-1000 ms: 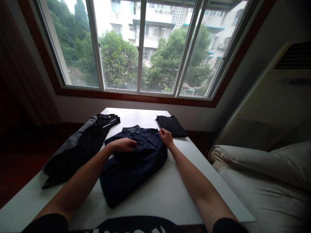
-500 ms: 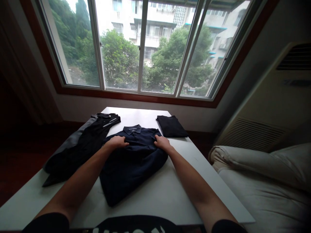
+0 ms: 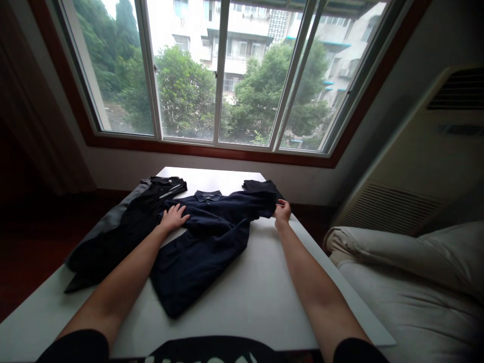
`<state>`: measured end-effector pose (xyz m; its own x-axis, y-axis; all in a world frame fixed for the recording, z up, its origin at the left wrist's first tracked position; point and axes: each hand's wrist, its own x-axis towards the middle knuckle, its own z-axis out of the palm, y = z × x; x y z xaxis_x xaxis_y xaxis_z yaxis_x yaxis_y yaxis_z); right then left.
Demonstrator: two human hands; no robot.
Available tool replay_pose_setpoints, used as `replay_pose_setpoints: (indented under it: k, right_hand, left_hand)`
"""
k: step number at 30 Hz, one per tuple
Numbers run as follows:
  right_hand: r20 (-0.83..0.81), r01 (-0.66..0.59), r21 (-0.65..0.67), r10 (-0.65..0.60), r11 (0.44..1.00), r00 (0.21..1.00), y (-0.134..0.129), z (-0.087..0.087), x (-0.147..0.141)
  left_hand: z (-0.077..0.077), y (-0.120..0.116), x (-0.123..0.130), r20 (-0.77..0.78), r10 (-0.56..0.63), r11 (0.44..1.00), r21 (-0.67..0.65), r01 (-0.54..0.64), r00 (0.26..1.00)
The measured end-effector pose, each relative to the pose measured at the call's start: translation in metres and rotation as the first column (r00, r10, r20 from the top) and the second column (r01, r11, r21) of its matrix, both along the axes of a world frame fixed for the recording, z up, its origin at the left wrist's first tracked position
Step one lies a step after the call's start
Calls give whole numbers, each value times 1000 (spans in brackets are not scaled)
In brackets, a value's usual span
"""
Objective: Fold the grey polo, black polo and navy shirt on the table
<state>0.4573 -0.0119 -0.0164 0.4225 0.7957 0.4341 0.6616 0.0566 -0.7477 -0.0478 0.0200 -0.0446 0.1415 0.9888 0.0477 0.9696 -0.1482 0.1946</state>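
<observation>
A navy polo shirt [image 3: 204,257] lies across the white table [image 3: 272,297], its collar toward the window and its lower part wrinkled and slanting to the front left. My left hand [image 3: 174,218] rests flat with fingers spread on the shirt's left shoulder area. At the other side, my right hand [image 3: 282,210] pinches the end of the right sleeve, which is stretched out sideways. That sleeve partly covers a folded dark garment [image 3: 260,185] at the back right of the table.
Black and grey clothes [image 3: 124,222] are spread along the table's left edge, close to my left forearm. A pale sofa [image 3: 412,277] stands right of the table. Beyond the far edge is a window [image 3: 219,146], with a floor-standing air conditioner [image 3: 401,201] at the right.
My right hand has moved right, drawing the sleeve out over the folded garment. My left hand has gone from gripping the shirt's chest to lying flat, slightly further left.
</observation>
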Motion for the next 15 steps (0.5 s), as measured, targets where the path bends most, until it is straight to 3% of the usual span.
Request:
replay_pose_setpoints:
  k: [4,7,10,12,15]
  right_hand:
    - [-48,146,-73,-149,987,988,-14,2,11]
    - [-3,56,-57,-56,997,998,-13,11,-9]
    - [21,-127,-21,127,992,992,-8,15,-48]
    - [21,-358,-63,360,931,933,-8,13,-78]
    - [23,-666,-192,682,721,731,-16,9,-116]
  left_hand:
    - [-5,4,-2,37,-28,990,141,22,999]
    - [1,0,6,57,-122,957,271,102,991]
    - [14,-8,19,85,-259,920,326,219,962]
    - [25,-16,29,98,-323,915,287,284,941]
    - [40,-27,42,66,-337,936,128,327,939]
